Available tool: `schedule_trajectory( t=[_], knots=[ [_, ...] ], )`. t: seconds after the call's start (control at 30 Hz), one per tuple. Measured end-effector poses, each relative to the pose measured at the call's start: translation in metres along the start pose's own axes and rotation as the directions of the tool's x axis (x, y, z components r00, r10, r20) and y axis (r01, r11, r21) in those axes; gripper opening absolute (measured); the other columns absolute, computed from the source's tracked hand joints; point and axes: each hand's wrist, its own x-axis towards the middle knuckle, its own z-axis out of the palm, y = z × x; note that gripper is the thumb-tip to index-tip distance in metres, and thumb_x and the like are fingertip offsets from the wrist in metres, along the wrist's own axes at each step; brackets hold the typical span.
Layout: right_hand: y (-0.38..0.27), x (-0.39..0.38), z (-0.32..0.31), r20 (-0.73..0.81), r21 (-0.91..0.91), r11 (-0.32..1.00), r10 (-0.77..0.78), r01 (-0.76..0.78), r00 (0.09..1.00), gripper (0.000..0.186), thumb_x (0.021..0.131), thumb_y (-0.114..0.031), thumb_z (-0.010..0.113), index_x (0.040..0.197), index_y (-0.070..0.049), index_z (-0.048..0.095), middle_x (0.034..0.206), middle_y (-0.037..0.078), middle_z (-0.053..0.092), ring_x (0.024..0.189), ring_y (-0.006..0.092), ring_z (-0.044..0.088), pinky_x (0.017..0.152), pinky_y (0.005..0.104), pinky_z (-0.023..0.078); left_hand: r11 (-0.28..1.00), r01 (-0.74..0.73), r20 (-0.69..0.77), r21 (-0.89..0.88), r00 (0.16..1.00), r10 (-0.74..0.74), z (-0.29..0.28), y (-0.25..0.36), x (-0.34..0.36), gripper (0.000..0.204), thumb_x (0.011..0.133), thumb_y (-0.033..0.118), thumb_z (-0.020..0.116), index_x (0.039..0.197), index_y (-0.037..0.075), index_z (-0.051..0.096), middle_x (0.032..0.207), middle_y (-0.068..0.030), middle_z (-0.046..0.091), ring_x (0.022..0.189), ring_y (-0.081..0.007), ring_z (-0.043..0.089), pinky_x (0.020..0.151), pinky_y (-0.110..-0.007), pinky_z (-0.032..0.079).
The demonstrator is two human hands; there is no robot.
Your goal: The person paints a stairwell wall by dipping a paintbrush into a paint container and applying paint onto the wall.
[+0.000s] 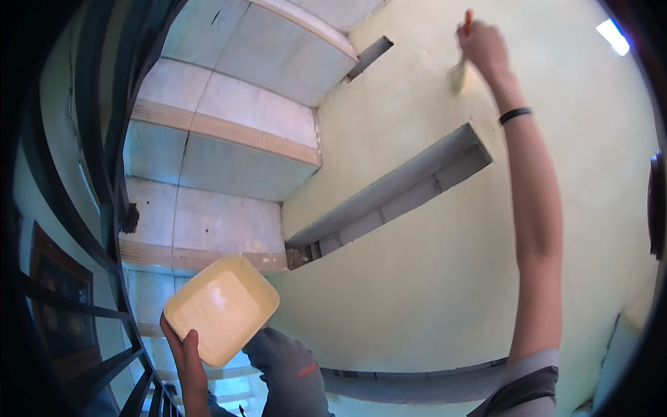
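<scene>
My left hand (186, 351) grips a pale yellow rectangular tub (260, 306) by its near left side, the thumb over the rim. Light-coloured paint (215, 313) lies inside it, with a bright reflection on its surface. High at the upper right, my right hand (483, 48) is closed round the orange handle of a paintbrush (458, 75). Its bristles point down and rest against or very near the pale yellow wall (417, 278); I cannot tell which. A dark band circles my right wrist.
Tiled stairs (229, 153) climb along the left of the wall. Dark metal railings (104, 174) curve at far left, a framed picture (62, 299) beyond them. A long grey recess (396, 201) cuts into the wall, with a smaller slot (372, 57) above. My trousered leg (288, 372) shows below.
</scene>
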Motion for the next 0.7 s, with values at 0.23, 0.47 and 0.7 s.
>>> schedule_trajectory(
  t=[0.23, 0.47, 0.7],
  knots=[
    [-0.146, -0.125, 0.087, 0.151, 0.067, 0.917, -0.398, 0.392, 0.905, 0.018, 0.093, -0.021, 0.054, 0.084, -0.009, 0.064, 0.075, 0.013, 0.068, 0.069, 0.03, 0.069, 0.058, 0.0416, 0.054, 0.999, 0.009, -0.051, 0.052, 0.999, -0.006, 0.0, 0.009, -0.004, 0.073, 0.089, 0.024, 0.05, 0.153, 0.006, 0.02, 0.146, -0.0187, 0.038, 0.136, -0.0299, 0.037, 0.114, -0.041, 0.025],
    [-0.354, -0.329, 0.085, 0.358, 0.467, 0.838, -0.471, 0.282, 0.806, 0.023, 0.096, -0.021, 0.056, 0.077, -0.009, 0.063, 0.069, 0.01, 0.069, 0.064, 0.027, 0.07, 0.054, 0.0406, 0.053, 0.996, 0.027, -0.102, 0.088, 0.995, -0.018, -0.03, 0.008, -0.017, 0.075, 0.089, 0.024, 0.05, 0.154, 0.006, 0.017, 0.147, -0.0203, 0.037, 0.136, -0.0307, 0.037, 0.114, -0.043, 0.027],
    [-0.234, -0.276, 0.103, 0.38, 0.503, 0.856, -0.096, -0.118, 0.92, 0.043, 0.101, -0.032, 0.046, 0.076, -0.003, 0.064, 0.067, 0.024, 0.064, 0.064, 0.0419, 0.064, 0.06, 0.0525, 0.052, 0.994, 0.017, -0.086, 0.104, 0.996, -0.008, -0.029, 0.01, -0.024, 0.074, 0.09, 0.025, 0.05, 0.154, 0.007, 0.017, 0.148, -0.0199, 0.036, 0.137, -0.0314, 0.036, 0.115, -0.044, 0.026]
  ],
)
